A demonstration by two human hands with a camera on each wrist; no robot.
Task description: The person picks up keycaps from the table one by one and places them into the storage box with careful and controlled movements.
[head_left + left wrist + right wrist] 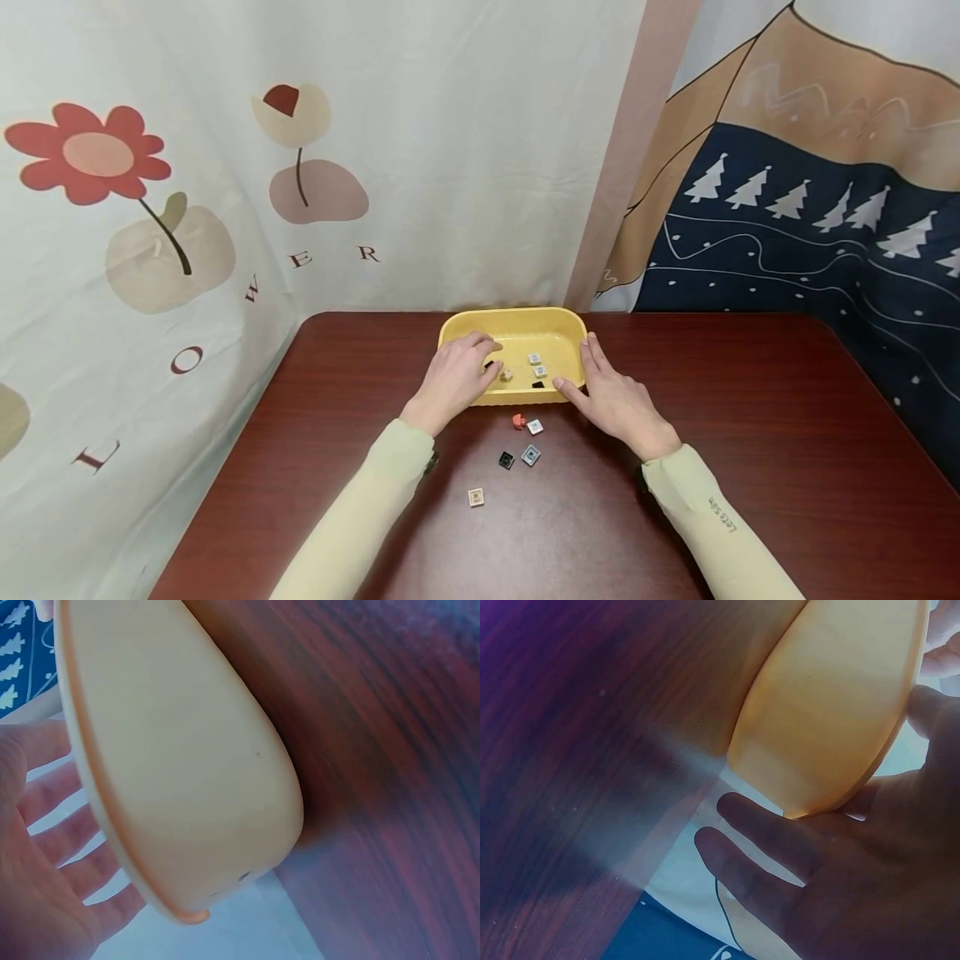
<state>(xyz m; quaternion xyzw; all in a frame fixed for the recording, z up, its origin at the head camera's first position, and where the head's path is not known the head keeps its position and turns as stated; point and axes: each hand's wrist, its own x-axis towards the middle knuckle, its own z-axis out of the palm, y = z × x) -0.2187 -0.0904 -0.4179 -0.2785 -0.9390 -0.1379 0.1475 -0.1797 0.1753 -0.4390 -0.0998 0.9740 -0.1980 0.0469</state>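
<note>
A yellow plastic tub (517, 398) stands at the table's far edge with several small square keycaps in it, among them a white keycap (535, 358) and a black keycap (537, 385). My left hand (459, 372) reaches over its left end, fingers spread and slightly bent, thumb near a beige keycap (507, 375). Nothing shows between that thumb and the index finger. At the right end rests my right hand (621, 403), its straight fingers along the tub's side and its thumb at the front rim. The right wrist view shows the fingers (769, 832) against the outer wall.
In front of the tub lie a small red piece (518, 422), a white keycap (535, 427), a grey-blue keycap (531, 455), a black keycap (506, 460) and a beige keycap (476, 497) on the dark red table (750, 433). Printed curtains (465, 167) hang behind.
</note>
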